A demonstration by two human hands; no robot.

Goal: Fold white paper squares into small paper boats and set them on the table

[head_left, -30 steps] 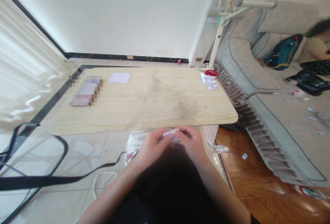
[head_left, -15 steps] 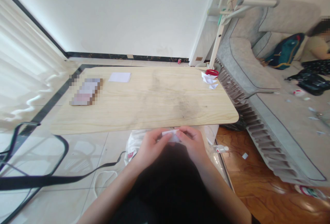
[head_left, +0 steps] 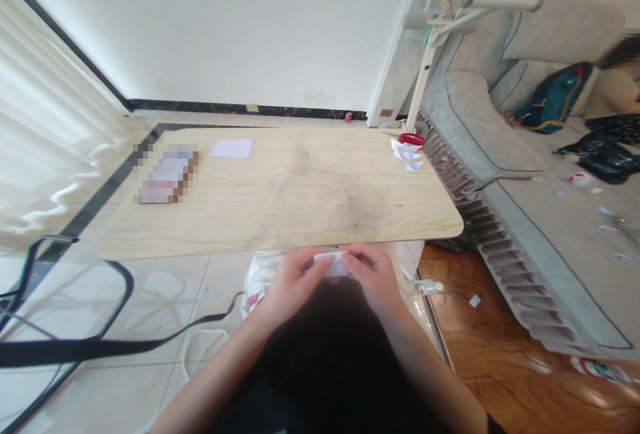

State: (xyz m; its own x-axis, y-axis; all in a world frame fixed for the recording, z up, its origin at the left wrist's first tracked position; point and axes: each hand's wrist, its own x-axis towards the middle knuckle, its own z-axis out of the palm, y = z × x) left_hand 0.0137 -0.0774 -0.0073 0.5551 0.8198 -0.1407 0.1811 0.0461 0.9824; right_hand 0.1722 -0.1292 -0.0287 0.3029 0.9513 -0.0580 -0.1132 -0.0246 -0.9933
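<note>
A small piece of white paper [head_left: 332, 266] is pinched between my two hands, just off the near edge of the wooden table [head_left: 280, 214]. My left hand [head_left: 299, 277] grips its left side with the thumb on top. On the right side, my right hand [head_left: 371, 270] presses it the same way, thumb over the paper. Fingers curled beneath hide part of the sheet, so its exact folds cannot be made out. Folded white paper shapes [head_left: 407, 154] lie at the table's far right corner beside red-handled scissors [head_left: 412, 140]. A stack of white paper [head_left: 232, 148] rests at the far left.
A blurred-out flat object [head_left: 167, 177] lies on the table's left. To the right stands a grey sofa [head_left: 500, 121] with a backpack [head_left: 555, 101] and a seated person [head_left: 613, 91]. A black strap [head_left: 100, 350] stretches across the lower left. A bottle [head_left: 429, 287] is below the table's right side.
Both hands stay almost in place, still holding the paper. The thumbs and paper have shifted only very slightly.
</note>
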